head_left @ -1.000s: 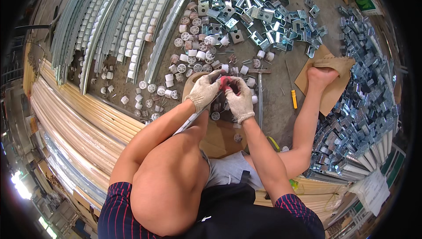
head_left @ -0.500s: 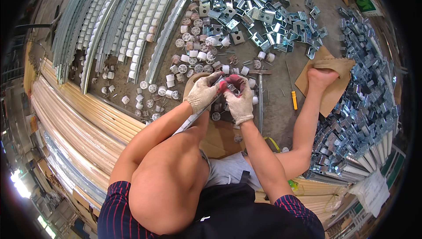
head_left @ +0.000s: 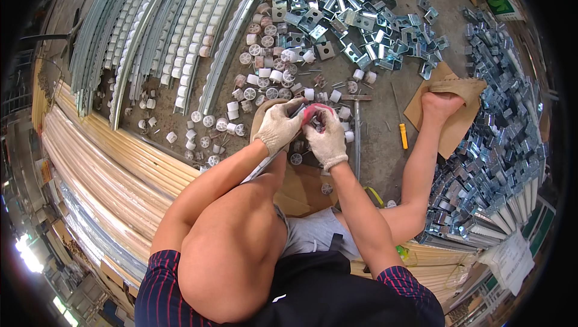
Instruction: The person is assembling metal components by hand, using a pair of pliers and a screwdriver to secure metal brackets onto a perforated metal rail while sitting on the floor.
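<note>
The left hand (head_left: 278,126), cream-gloved, is closed round a long, narrow, silvery metal rail (head_left: 257,168), which slants up past the person's raised bare leg (head_left: 230,234). The right hand (head_left: 325,139), gloved alike, curls its fingers at the rail's upper end; whether it grips anything cannot be told. Beyond lie white, spoked plastic rollers (head_left: 263,82) on the grey concrete floor (head_left: 377,146), with bent, shiny steel brackets (head_left: 364,22) toward its far edge.

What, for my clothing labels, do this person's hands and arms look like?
The left hand and right hand wear cream knitted gloves, with red on the right glove's fingers. The forearms are bare; the short sleeves are dark navy with thin red stripes.
</note>
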A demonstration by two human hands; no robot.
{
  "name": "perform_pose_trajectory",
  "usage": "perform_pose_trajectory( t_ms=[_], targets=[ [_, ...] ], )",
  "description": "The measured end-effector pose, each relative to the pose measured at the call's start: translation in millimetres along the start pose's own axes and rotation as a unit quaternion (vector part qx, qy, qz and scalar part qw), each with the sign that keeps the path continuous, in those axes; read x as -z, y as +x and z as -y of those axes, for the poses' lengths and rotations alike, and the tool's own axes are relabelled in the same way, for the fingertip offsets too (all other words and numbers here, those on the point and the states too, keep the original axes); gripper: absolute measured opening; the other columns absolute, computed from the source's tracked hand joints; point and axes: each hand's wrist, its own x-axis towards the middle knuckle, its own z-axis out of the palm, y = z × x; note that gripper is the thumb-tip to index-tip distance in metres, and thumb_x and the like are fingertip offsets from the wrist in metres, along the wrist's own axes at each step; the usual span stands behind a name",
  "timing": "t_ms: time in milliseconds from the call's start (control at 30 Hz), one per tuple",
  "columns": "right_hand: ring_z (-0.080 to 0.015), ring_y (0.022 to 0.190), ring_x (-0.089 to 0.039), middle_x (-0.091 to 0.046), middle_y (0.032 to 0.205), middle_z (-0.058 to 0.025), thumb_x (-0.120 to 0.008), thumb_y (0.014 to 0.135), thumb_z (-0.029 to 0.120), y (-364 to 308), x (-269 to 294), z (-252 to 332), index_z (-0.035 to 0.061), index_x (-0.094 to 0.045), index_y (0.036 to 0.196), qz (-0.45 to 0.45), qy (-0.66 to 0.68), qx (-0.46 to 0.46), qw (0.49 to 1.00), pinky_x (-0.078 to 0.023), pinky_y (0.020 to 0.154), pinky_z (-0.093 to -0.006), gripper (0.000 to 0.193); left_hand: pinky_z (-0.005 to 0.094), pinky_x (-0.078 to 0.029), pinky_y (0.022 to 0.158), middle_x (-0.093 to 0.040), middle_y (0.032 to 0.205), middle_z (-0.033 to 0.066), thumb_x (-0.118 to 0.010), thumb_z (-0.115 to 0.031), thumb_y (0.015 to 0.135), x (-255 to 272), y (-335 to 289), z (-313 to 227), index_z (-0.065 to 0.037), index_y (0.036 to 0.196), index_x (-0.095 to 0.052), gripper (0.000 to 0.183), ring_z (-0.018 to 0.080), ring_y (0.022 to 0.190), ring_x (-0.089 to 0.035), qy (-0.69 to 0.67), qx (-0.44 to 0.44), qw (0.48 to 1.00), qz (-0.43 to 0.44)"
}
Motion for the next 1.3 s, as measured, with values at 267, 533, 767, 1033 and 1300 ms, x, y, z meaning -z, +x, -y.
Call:
perform_pose_trajectory(
  t_ms=[267,533,767,1033,1300],
  targets=[
    [-0.0151,0.105,-0.068,-0.070,0.115,-0.0045,-0.083,0.084,-0.003,0.6,-6.5,-0.8,0.0023,-0.067,0.121,0.015,0.063,-0.018,0.998,-0.056,0.090,-0.0305,0.041,0.0429,-0.055,0.089,-0.077,0.102,0.0218,-0.061,-0.044,0.103,-1.1,10.7,32.2,-0.001,0.123,-0.075,0.049,0.0309,0.095,-0.074,0.023,0.041,0.996,-0.082],
    [-0.0117,0.104,-0.067,-0.069,0.121,-0.0064,-0.076,0.089,-0.007,-2.0,-9.7,-10.9,0.0011,-0.063,0.131,0.020,0.294,-0.126,0.947,-0.057,0.087,-0.0266,0.044,0.0352,-0.051,0.103,-0.072,0.124,0.0156,-0.060,-0.022,0.106,15.2,1.3,7.0,-0.004,0.129,-0.075,0.033,0.0216,0.117,-0.067,-0.058,0.047,0.997,0.010],
    [-0.0134,0.104,-0.068,-0.068,0.121,-0.0050,-0.078,0.089,-0.006,-5.6,-12.4,-14.2,0.0016,-0.064,0.129,-0.013,0.166,-0.093,0.982,-0.058,0.090,-0.0287,0.044,0.0317,-0.053,0.099,-0.073,0.122,0.0092,-0.071,-0.029,0.102,12.1,-1.5,-6.4,-0.003,0.136,-0.070,0.043,0.0143,0.111,-0.066,-0.074,0.043,0.995,0.043],
    [-0.0133,0.107,-0.068,-0.068,0.124,-0.0052,-0.071,0.092,-0.011,-8.7,-9.0,-38.2,0.0014,-0.063,0.133,0.019,0.349,-0.132,0.928,-0.058,0.096,-0.0296,0.044,0.0295,-0.053,0.096,-0.072,0.123,0.0075,-0.071,-0.030,0.103,13.1,4.0,18.0,-0.005,0.138,-0.070,0.042,0.0105,0.113,-0.062,-0.179,0.039,0.982,0.045],
    [-0.0135,0.105,-0.069,-0.071,0.119,-0.0056,-0.074,0.091,-0.011,-5.8,-15.2,-37.3,0.0006,-0.066,0.127,-0.003,0.275,-0.106,0.955,-0.058,0.095,-0.0296,0.038,0.0302,-0.054,0.090,-0.074,0.115,0.0081,-0.069,-0.037,0.104,6.4,-0.8,-8.0,-0.005,0.130,-0.075,0.042,0.0133,0.098,-0.066,-0.076,0.058,0.995,0.018]
  ],
)
